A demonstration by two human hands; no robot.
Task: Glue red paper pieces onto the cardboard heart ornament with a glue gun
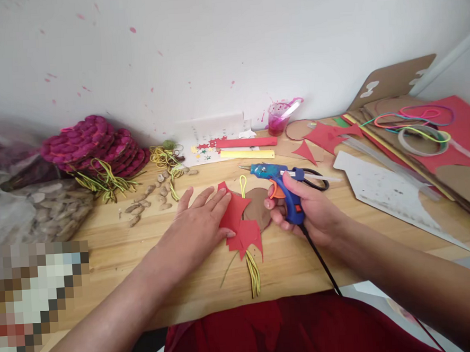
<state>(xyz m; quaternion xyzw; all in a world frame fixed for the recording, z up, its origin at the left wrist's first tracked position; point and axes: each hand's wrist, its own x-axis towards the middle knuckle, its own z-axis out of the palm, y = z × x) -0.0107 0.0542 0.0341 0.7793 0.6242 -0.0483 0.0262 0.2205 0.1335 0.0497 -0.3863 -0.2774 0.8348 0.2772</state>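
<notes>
My left hand (200, 220) lies flat with fingers stretched out, pressing on red paper cutouts (240, 223) at the middle of the wooden table (145, 266). The cutouts overlap a brown cardboard disc (257, 207), with a yellow cord loop (243, 184) above and yellow-green cords (253, 273) trailing below. My right hand (309, 211) is wrapped round the handle of a blue glue gun (279, 181). Its nozzle points left, above the disc, and its black cable runs toward me.
Black-handled scissors (317, 179) lie behind the glue gun. Magenta woven pieces (93, 147) and yellow cords sit back left, with seed shells (148, 197) nearby. Red and yellow strips (247, 147), a pink cup (276, 117), cardboard, red sheets and coloured cords (414, 120) fill the right.
</notes>
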